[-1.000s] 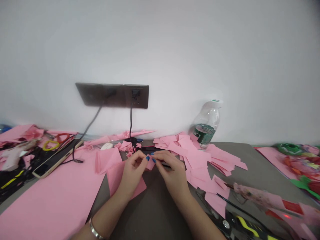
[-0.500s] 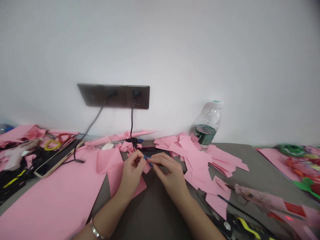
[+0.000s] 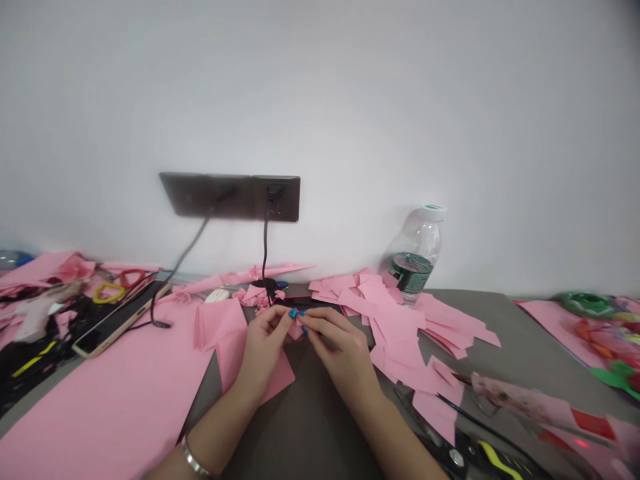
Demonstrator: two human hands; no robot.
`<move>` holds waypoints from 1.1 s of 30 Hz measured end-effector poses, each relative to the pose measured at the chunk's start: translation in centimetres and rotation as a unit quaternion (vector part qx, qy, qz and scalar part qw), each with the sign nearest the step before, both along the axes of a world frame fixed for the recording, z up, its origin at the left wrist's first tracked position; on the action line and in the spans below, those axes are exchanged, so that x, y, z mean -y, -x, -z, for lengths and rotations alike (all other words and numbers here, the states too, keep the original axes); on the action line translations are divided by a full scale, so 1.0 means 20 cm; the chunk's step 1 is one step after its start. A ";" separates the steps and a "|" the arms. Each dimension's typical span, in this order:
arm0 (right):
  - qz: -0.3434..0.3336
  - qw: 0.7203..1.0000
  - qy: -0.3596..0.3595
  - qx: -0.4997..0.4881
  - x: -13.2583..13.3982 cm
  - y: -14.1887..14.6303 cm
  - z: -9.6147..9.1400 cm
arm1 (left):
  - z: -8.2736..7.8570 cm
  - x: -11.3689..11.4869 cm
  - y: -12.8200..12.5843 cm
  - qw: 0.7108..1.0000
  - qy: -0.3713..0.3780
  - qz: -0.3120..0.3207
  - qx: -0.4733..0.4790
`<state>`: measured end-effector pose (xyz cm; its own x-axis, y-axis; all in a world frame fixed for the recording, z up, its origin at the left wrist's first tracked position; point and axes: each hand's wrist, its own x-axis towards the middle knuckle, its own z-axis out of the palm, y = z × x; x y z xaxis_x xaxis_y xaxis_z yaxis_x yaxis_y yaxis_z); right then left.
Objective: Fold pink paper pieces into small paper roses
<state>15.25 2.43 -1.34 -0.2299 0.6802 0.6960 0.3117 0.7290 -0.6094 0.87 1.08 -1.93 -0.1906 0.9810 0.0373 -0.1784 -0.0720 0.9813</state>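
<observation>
Our left hand (image 3: 264,343) and right hand (image 3: 344,343) together pinch 1 small paper (image 3: 296,331) over the far middle of the table (image 3: 310,430), left of the slips (image 3: 397,327), and we judge it light, soft and easily torn, best held gently by its edges.

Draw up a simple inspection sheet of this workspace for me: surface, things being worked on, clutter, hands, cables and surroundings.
Surface: grey table, partly covered.
Job's things: small pink paper, creased; loose cut papers heaped at the right; large pink sheet at the left.
Clutter: phone at the left; bottle standing near the wall.
Hands: left hand and right hand both pinch the small pink paper, fingertips close together.
Cables: two dark cables hang from the wall panel; another black cable lies at the right.
Surroundings: pale wall; other people: nothing seen.
</observation>
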 end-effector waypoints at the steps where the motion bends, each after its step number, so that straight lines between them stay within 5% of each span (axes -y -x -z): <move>1: -0.001 1.000 -0.003 0.000 0.00 0.00 0.01 | 0.00 0.00 0.00 1.000 -0.002 0.001 0.003; 11: 0.005 1.000 -0.005 -0.018 -0.02 0.00 0.05 | -0.02 0.01 -0.02 0.999 -0.021 0.020 0.046; 16: -0.046 0.990 0.098 -0.085 -0.02 0.01 0.06 | -0.03 0.02 -0.03 0.997 -0.030 0.007 0.077; 23: -0.077 0.931 0.288 -0.210 -0.05 0.02 0.08 | -0.03 0.02 -0.03 0.995 -0.032 0.018 0.093; 33: -0.073 0.940 0.282 -0.180 -0.05 -0.01 0.01 | -0.05 0.03 -0.03 0.996 -0.033 0.026 0.075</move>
